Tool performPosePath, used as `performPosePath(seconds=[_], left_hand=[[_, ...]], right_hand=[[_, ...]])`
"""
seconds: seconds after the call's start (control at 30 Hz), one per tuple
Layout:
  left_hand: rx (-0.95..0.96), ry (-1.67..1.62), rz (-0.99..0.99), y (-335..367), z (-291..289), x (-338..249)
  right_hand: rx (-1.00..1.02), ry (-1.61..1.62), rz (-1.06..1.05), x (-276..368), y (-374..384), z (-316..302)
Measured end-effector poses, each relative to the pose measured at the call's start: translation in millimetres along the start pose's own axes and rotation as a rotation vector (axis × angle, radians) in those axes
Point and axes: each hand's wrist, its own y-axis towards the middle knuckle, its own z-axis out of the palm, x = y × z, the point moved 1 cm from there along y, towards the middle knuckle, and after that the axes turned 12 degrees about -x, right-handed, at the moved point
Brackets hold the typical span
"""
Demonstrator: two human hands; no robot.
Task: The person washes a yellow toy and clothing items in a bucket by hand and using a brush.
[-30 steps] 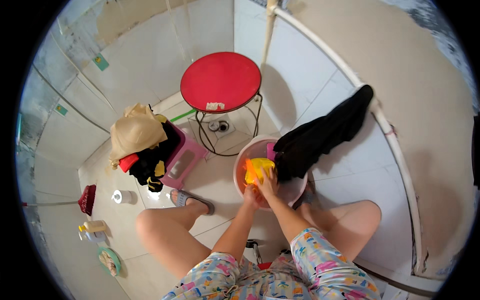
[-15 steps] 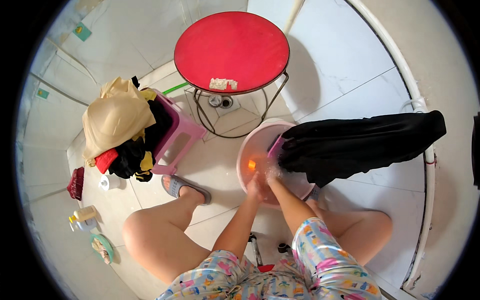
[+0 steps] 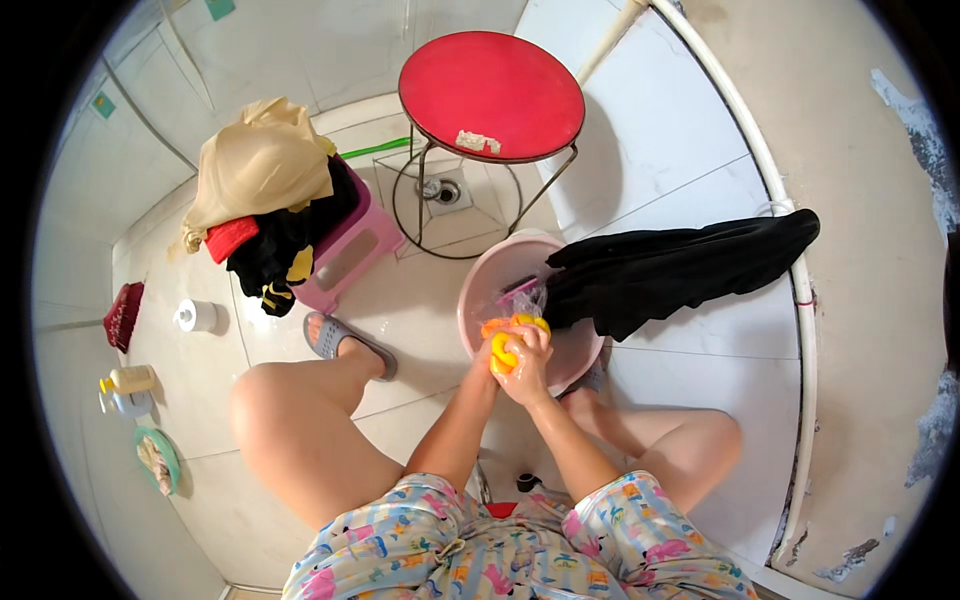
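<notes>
Both my hands are closed around a wet yellow and orange cloth (image 3: pixel 502 352), bunched up over the near part of the pale pink basin (image 3: pixel 473 310). My left hand (image 3: pixel 484 362) grips its left side, partly hidden behind the other hand. My right hand (image 3: pixel 527 372) wraps the right side, with yellow folds bulging between the fingers. Just beyond the hands, splashing water shows in the basin beside a purple-pink object (image 3: pixel 519 289) whose kind I cannot tell. A long black garment (image 3: pixel 680 270) lies from inside the basin over its right rim.
A red round stool (image 3: pixel 490 90) stands beyond the basin, near a floor drain (image 3: pixel 447 192). To the left, a pink plastic stool (image 3: pixel 350 255) carries piled clothes (image 3: pixel 265 170). Farther left are a white container (image 3: pixel 197 316), a dark red brush (image 3: pixel 123 316), bottles (image 3: pixel 130 379) and a green dish (image 3: pixel 172 465).
My hands were lower in the basin with only a bit of orange showing. Now they hold the yellow and orange cloth raised and squeezed between them. The view has shifted slightly.
</notes>
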Motion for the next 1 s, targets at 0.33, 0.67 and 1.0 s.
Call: performPosePath(seconds=[0.33,0.67,1.0], left_hand=[[-0.221,-0.016,0.402,39,-20,7],[-0.343,0.408,0.459,5,31,14],[-0.418,0.477,0.292,28,-12,-9]], right_hand=[[-0.231,0.035,0.143,-30,-1,20],[-0.329,-0.04,0.958,-159,-20,68],[0.01,-0.166,1.208,-202,-51,114]])
